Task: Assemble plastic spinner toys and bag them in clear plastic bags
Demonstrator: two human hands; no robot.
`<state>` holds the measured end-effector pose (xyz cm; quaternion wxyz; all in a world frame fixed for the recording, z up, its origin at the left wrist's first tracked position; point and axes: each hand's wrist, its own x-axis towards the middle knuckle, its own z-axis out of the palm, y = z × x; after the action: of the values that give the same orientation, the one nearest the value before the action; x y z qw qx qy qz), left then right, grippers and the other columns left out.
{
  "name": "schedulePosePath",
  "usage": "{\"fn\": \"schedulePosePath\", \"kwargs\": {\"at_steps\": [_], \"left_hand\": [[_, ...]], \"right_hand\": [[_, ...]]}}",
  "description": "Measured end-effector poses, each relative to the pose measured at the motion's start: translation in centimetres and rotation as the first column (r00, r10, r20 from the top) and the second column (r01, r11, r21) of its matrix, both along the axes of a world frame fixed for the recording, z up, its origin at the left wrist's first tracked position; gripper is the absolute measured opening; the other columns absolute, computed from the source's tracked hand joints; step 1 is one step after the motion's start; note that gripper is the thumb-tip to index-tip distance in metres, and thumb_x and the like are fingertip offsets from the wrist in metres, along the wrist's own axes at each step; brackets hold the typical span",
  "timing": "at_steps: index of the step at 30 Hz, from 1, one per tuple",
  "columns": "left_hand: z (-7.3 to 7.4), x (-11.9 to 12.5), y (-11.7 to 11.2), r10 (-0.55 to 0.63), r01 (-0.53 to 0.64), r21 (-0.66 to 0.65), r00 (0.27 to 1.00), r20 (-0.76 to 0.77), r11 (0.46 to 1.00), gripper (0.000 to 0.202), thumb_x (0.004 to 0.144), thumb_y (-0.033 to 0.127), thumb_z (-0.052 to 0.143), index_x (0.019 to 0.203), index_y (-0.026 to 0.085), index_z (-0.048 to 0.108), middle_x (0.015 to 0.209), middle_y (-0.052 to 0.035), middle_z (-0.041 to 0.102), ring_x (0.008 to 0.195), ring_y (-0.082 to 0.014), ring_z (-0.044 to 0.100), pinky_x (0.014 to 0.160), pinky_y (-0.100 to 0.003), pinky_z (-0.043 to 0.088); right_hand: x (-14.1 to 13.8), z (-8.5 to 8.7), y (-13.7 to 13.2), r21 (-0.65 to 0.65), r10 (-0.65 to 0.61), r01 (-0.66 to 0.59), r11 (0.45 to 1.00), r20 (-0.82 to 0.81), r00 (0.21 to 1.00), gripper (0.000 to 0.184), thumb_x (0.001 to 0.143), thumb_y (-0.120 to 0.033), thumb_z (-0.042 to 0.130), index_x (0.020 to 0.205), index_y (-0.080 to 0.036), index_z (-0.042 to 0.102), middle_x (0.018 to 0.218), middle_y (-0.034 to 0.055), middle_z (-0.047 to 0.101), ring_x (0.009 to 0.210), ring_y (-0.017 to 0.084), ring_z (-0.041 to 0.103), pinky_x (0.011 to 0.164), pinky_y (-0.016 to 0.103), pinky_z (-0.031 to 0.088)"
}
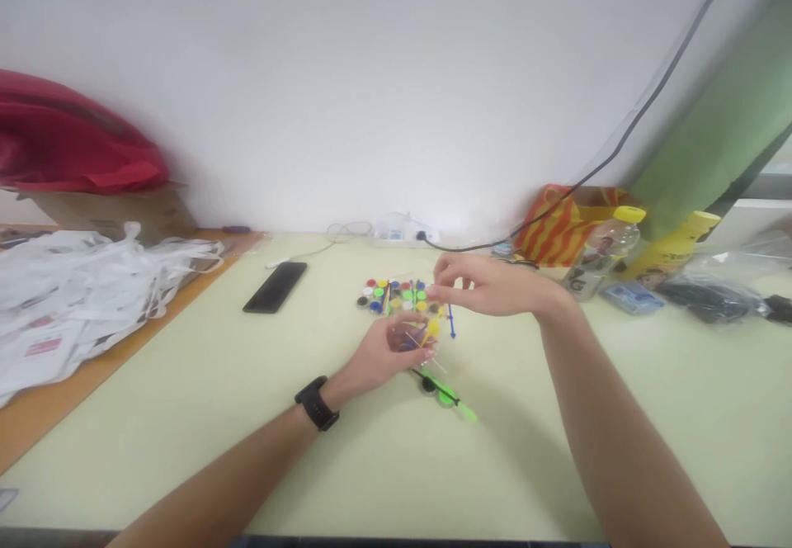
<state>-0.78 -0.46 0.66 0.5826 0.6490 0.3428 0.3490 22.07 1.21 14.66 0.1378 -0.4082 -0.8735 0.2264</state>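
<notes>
while white bags [68, 300] lie heaped at nine o'clock, a black phone [275, 287] rests on the table [198, 416], at ten o'clock from the left hand [374, 356]. the left forearm rises from seven o'clock, a black watch [318, 403] at its wrist; that hand points toward two o'clock, fingers and thumb curled round a see-through and yellow item [431, 330], its details blurred. at one o'clock from it lie the coloured round pots [407, 295] in a cluster, and at four o'clock a green-tipped stick [468, 413]. a blue stick [452, 325] lies at the cluster's right. the right forearm rises from five o'clock, wrist bent, and the right hand [488, 285] points toward nine o'clock, fingers bent above the pots; whether they pinch anything i cannot tell. near three o'clock from it stands a clear bottle [599, 255].
</notes>
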Motion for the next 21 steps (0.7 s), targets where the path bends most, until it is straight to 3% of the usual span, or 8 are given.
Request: {"fn": "schedulePosePath", "kwargs": {"at_steps": [3,6,9,15,19,21], "left_hand": [[0.0,0.1,0.0,0.155,-0.125,0.204,0.979,-0.135,0.971,0.052,0.083,0.04,0.08,0.127,0.019,0.063,0.102,-0.0092,0.077,0.091,-0.025,0.075,0.079,-0.035,0.059],[0.1,-0.1,0.1,0.334,-0.212,0.446,0.918,-0.214,0.869,0.045,0.084,0.039,0.078,0.125,0.023,0.066,0.105,-0.0061,0.077,0.095,-0.0244,0.074,0.084,-0.034,0.058],[0.2,-0.4,0.2,0.44,-0.21,0.6,0.858,-0.265,0.772,0.038,0.087,0.039,0.074,0.123,0.026,0.067,0.109,-0.0041,0.078,0.097,-0.0253,0.074,0.085,-0.034,0.056],[0.0,-0.7,0.5,0.48,-0.19,0.653,0.825,-0.298,0.733,0.039,0.088,0.041,0.072,0.123,0.027,0.065,0.109,-0.0038,0.078,0.095,-0.0258,0.074,0.081,-0.033,0.055],[-0.1,-0.7,0.6,0.479,-0.215,0.64,0.835,-0.271,0.738,0.039,0.088,0.042,0.073,0.122,0.026,0.065,0.108,-0.0042,0.078,0.095,-0.0252,0.074,0.083,-0.033,0.056],[-0.1,-0.6,0.6,0.482,-0.228,0.633,0.836,-0.262,0.74,0.038,0.087,0.043,0.073,0.121,0.025,0.066,0.107,-0.0041,0.078,0.095,-0.025,0.074,0.083,-0.034,0.057]], "right_hand": [[-0.8,-0.3,-0.2,0.03,-0.086,0.085,0.996,0.046,0.995,0.041,0.1,-0.045,0.049,0.078,-0.019,0.072,0.11,0.007,0.066,0.086,0.02,0.064,0.077,0.032,0.047],[-1.5,-0.7,-0.4,0.106,-0.138,0.129,0.986,0.088,0.986,0.028,0.097,-0.035,0.055,0.079,-0.019,0.069,0.106,0.0077,0.066,0.088,0.021,0.064,0.078,0.032,0.046],[-1.9,-1.0,-0.5,0.124,-0.146,0.129,0.984,0.138,0.98,0.012,0.09,-0.026,0.063,0.082,-0.02,0.068,0.105,0.0072,0.066,0.087,0.021,0.064,0.073,0.031,0.045],[-2.2,-0.7,-1.1,0.161,-0.173,0.143,0.976,0.19,0.966,0.01,0.091,-0.017,0.059,0.083,-0.019,0.065,0.105,0.0083,0.064,0.09,0.021,0.063,0.073,0.029,0.043],[-2.3,0.1,-1.8,0.299,-0.29,0.231,0.926,0.17,0.942,0.014,0.096,-0.016,0.052,0.087,-0.019,0.063,0.106,0.0104,0.062,0.092,0.023,0.061,0.072,0.031,0.04],[-2.4,0.5,-2.1,0.347,-0.344,0.274,0.897,0.16,0.925,0.018,0.097,-0.016,0.049,0.085,-0.019,0.062,0.099,0.0097,0.062,0.083,0.021,0.058,0.067,0.031,0.036]]}}
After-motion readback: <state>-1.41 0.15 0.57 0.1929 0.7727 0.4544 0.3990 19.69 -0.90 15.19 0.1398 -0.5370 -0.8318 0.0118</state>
